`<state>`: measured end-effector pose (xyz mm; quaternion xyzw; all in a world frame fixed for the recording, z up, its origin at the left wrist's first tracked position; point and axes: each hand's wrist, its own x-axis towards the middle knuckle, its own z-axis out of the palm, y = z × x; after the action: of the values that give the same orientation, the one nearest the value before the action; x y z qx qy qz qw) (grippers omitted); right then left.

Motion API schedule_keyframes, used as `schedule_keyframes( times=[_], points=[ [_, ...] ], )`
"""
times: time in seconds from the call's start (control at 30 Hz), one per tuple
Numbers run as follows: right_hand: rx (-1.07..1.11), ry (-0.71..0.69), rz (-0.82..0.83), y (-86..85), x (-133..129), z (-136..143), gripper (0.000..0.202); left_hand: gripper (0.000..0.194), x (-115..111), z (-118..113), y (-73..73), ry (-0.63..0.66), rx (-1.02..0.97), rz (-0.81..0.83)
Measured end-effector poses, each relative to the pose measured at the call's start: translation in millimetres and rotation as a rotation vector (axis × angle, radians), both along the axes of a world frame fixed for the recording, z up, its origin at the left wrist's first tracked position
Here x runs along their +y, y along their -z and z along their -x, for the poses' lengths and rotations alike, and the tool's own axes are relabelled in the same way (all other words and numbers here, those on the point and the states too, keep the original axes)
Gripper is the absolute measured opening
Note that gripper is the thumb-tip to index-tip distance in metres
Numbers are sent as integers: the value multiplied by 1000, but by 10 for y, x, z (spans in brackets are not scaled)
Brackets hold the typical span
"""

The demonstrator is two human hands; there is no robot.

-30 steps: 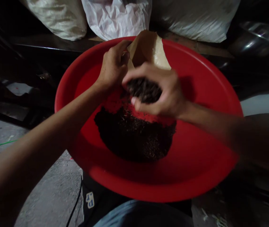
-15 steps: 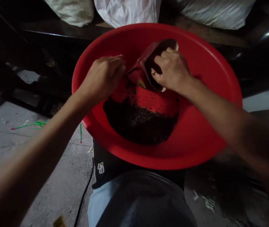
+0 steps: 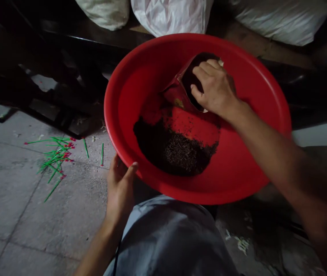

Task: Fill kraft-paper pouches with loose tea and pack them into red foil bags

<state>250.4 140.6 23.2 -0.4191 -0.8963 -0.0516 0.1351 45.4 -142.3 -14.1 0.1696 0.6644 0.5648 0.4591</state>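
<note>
A large red basin [image 3: 278, 103] rests tilted over my lap. My left hand [image 3: 120, 184] grips its near left rim, thumb on top and fingers underneath. Inside the basin lies a heap of dark, crumbly, leaf-like material [image 3: 180, 153]. Against the basin's far wall leans a dark red bag [image 3: 176, 94] with its mouth towards me. My right hand [image 3: 213, 86] reaches into that mouth from the right, its fingers curled and the thumb apart from them. The fingertips are hidden in the bag, so I cannot tell what they hold.
White sacks [image 3: 171, 15] stand on a dark bench [image 3: 94, 36] behind the basin. Several green sticks with red ends [image 3: 55, 155] lie scattered on the grey tiled floor [image 3: 31, 214] at left. Pale scraps [image 3: 242, 245] lie on the floor at lower right.
My left hand has left the area beside the bag and come down to the basin's near left rim. My right hand stays at the bag's mouth. The view has shifted left.
</note>
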Motion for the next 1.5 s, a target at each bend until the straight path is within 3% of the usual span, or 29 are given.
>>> schedule_keyframes(
  times=[0.07, 0.13, 0.2, 0.27, 0.33, 0.47, 0.53, 0.63, 0.83, 1.0, 1.17, 1.27, 1.37, 1.43, 1.5],
  points=[
    [-54, -13, -12, -55, -29, 13, 27, 62, -146, -17, -82, 45, -20, -5],
    [-69, -30, -8, -98, -49, 11, 26, 66, -309, 127, -100, 124, -44, 40],
    [-58, -48, 27, -133, -48, 3, 27, 61, -521, 409, -54, 230, -17, 135],
    [-34, -58, 64, -162, -28, -2, 26, 48, -795, 748, 45, 425, 127, 257],
    [-22, -55, 77, -184, 3, 3, 27, 57, -1101, 1048, 177, 564, 187, 306],
    [-77, -26, -7, -199, 73, 22, 32, 61, -1563, 1360, 452, 406, 401, 354],
    [-66, -27, -28, -198, 104, 20, 31, 61, -1643, 1418, 574, 360, 479, 401],
    [-14, -38, 12, -204, 125, 7, 29, 68, -1624, 1457, 738, 400, 477, 432],
    [7, -36, 48, -208, 64, 29, 31, 69, -1431, 1346, 913, 425, 498, 395],
    [-23, -30, 77, -186, -4, 71, 36, 48, -941, 1186, 840, 545, 635, 277],
    [-9, -27, 92, -194, -50, 126, 33, 32, -320, 944, 564, 486, 555, 139],
    [2, -31, 86, -195, -91, 160, 33, 26, -81, 829, 338, 276, 756, 31],
    [3, -36, 82, -179, -138, 191, 34, 23, 218, 720, 80, 68, 1000, -193],
    [-1, -44, 76, -155, -158, 221, 36, 17, 544, 608, -79, 55, 1014, -300],
    [-1, -56, 73, -127, -156, 265, 38, 25, 965, 449, -177, 161, 874, -210]
  ],
)
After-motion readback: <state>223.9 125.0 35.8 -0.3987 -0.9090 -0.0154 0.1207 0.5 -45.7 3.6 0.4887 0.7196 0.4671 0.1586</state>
